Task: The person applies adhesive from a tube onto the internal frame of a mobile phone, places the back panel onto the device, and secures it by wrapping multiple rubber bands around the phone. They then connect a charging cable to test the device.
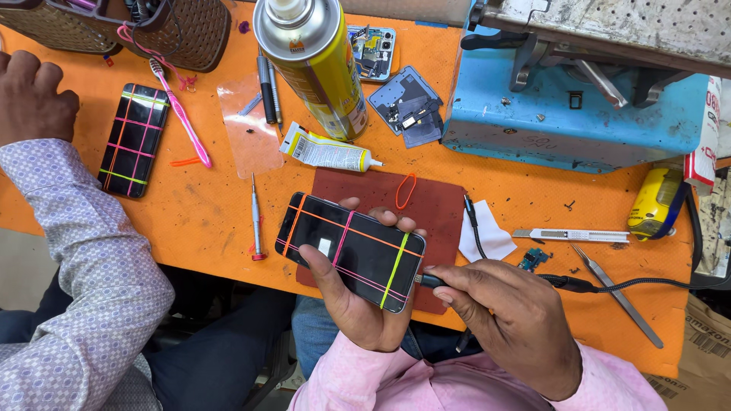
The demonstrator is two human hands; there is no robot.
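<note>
left hand (346,293) cradled phone (352,250) from below, fingers wrapped round its edges | long axis ran toward right hand (506,323) | right hand pinched cable plug (431,281) at phone's near end

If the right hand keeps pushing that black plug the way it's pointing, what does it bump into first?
The right hand points its black plug left at the banded phone in the left hand. It would probably meet the phone's end edge first; the plug looks nearly touching already.
</note>
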